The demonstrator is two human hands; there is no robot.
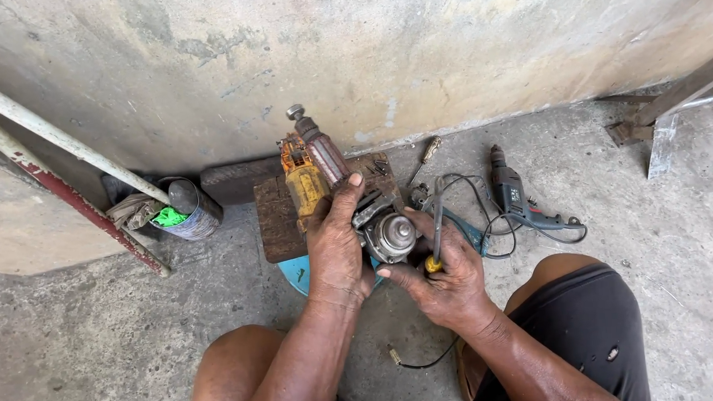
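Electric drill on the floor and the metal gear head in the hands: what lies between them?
In the head view, between the drill and the gear head lie loops of black cable and the right hand, holding a screwdriver.

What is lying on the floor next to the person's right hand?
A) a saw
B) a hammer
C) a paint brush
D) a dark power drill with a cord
D: a dark power drill lies on the concrete floor to the right of the right hand, its cord looped beside it.
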